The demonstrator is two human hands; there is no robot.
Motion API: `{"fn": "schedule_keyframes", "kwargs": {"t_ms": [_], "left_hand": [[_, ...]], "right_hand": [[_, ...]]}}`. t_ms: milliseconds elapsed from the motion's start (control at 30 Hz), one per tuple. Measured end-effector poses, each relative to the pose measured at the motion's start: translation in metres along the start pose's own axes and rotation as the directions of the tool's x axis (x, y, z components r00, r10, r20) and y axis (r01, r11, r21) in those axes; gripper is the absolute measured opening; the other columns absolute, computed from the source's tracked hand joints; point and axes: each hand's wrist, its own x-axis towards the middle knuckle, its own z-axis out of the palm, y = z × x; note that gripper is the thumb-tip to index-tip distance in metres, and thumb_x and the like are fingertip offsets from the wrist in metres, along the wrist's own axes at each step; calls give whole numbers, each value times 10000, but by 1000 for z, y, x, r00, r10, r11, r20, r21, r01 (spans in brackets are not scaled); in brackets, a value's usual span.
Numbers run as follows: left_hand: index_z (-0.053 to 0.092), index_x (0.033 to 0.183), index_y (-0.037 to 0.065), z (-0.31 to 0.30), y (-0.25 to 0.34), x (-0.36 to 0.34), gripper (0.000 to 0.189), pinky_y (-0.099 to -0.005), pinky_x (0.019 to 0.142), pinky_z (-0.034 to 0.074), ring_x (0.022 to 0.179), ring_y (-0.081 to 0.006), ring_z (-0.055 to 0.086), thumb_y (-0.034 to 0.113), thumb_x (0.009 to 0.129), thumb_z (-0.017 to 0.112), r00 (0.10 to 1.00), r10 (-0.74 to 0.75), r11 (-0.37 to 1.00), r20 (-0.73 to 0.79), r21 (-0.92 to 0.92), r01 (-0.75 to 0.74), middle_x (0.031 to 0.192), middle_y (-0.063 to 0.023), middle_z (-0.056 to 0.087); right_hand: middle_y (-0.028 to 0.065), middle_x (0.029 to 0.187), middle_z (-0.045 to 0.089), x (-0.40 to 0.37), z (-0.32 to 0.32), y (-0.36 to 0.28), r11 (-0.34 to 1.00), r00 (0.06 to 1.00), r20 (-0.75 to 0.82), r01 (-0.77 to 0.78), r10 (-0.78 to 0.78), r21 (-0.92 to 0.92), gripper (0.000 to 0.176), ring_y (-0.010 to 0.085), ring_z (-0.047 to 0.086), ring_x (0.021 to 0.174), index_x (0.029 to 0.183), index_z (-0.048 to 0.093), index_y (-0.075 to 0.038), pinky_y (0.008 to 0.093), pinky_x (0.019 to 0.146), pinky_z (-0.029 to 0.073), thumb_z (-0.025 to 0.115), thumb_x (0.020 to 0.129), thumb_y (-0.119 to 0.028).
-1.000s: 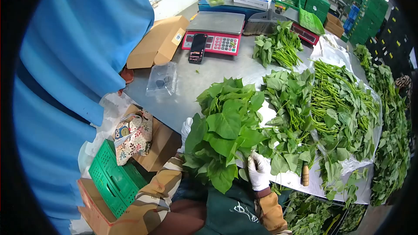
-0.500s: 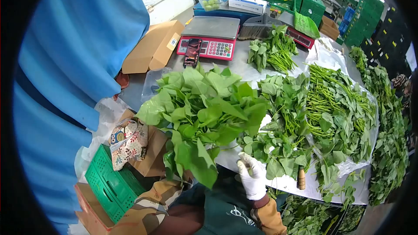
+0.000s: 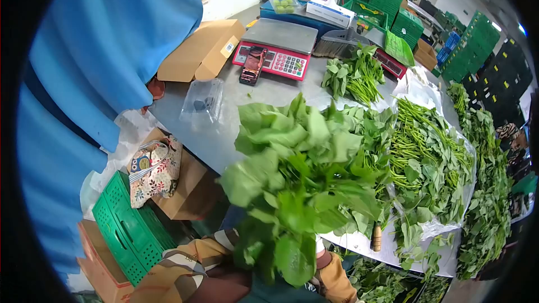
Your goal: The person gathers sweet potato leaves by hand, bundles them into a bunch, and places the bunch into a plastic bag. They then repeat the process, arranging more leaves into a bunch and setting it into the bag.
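A large bunch of leafy greens (image 3: pixel 303 174) hangs in the air before my body, over the table's near edge. My left sleeve (image 3: pixel 193 264) runs up behind it; the left hand itself is hidden by leaves. As the bunch stays aloft, that hand is closed on its stems. Of my right hand (image 3: pixel 320 246), only a sliver of white glove shows below the leaves, above a tan sleeve (image 3: pixel 337 280); its fingers are covered. Beside the bunch, a wooden-handled tool (image 3: pixel 377 238) lies among the greens, its other end hidden. Stemmed greens (image 3: pixel 426 157) lie piled on plastic sheeting.
A red scale (image 3: pixel 278 50) with a phone (image 3: pixel 253 66) against it stands at the back. Left of them are a clear plastic container (image 3: pixel 203 101) and a cardboard box (image 3: pixel 202 50). A green crate (image 3: pixel 129 230) and a patterned bag (image 3: pixel 157 171) sit lower left.
The bunch has moved right and toward my body, uncovering the clear container. My right hand, seen apart from the bunch before, is now mostly behind its leaves. The view has shifted slightly.
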Motion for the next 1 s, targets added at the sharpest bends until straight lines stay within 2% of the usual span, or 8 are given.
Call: {"fn": "schedule_keyframes", "kwargs": {"t_ms": [333, 533, 633, 733, 833, 867, 967, 1000], "left_hand": [[544, 1094, 7, 2, 32, 11, 366, -346, 622, 415, 739, -249, 531, 195, 781, 571, 999, -26, 998, 28, -53, 27, 819, -85, 519], [528, 990, 46, -38, 62, 33, 220, -401, 675, 446, 774, -324, 557, 104, 780, 555, 937, -243, 959, 252, -83, 271, 826, -127, 548], [530, 1116, -15, -43, 61, 35, 368, -331, 609, 412, 694, -220, 526, 186, 809, 554, 969, -115, 991, 217, -39, 127, 776, -71, 518], [502, 1178, -27, -45, 63, 41, 479, -347, 636, 405, 741, -230, 517, 220, 779, 597, 934, -95, 991, 345, -53, 120, 824, -79, 512], [445, 1227, -48, -61, 72, 55, 556, -424, 703, 417, 864, -333, 535, 200, 770, 642, 910, -106, 972, 401, -152, 181, 949, -169, 526], [353, 1338, -64, -61, 73, 53, 719, -434, 728, 414, 873, -344, 523, 215, 760, 678, 926, -41, 977, 375, -177, 115, 1006, -195, 517], [325, 1367, -75, -57, 71, 57, 758, -436, 743, 410, 864, -347, 515, 194, 757, 686, 974, 34, 935, 224, -352, 48, 1061, -210, 511], [301, 1403, -57, -61, 72, 61, 815, -433, 813, 425, 966, -359, 538, 225, 760, 715, 945, 25, 925, 326, -367, 102, 1191, -213, 511]], "right_hand": [[128, 1168, 604, -50, -25, 33, 978, 963, -210, -139, 171, 158, 340, 269, 571, 1046, 1201, 557, -26, 373, 930, 457, 607, 895, -166], [113, 1163, 609, -30, -19, 41, 948, 937, -293, -97, 190, 304, 310, 248, 580, 1042, 1190, 567, -28, 364, 928, 464, 592, 911, -161], [105, 1161, 612, -18, -19, 41, 913, 929, -321, -40, 184, 406, 295, 238, 584, 1040, 1184, 572, -30, 359, 928, 468, 585, 919, -158], [98, 1158, 615, -6, -23, 47, 848, 917, -361, 54, 167, 527, 281, 227, 589, 1039, 1178, 576, -31, 355, 927, 471, 578, 926, -156], [90, 1112, 627, 23, -28, 33, 701, 853, -476, 205, 215, 683, 263, 220, 595, 1019, 1133, 586, -37, 355, 915, 481, 598, 912, -179], [99, 1106, 629, 32, -31, 6, 665, 881, -427, 196, 204, 721, 272, 229, 595, 1022, 1133, 584, -34, 359, 916, 484, 600, 907, -184], [124, 1114, 638, 35, -48, 4, 552, 887, -359, 152, 290, 820, 312, 268, 615, 1015, 1161, 574, -18, 391, 964, 473, 587, 915, -211], [122, 1119, 639, 36, -50, -14, 525, 875, -347, 131, 337, 841, 319, 268, 618, 1016, 1169, 572, -19, 397, 979, 468, 581, 923, -222]]}}
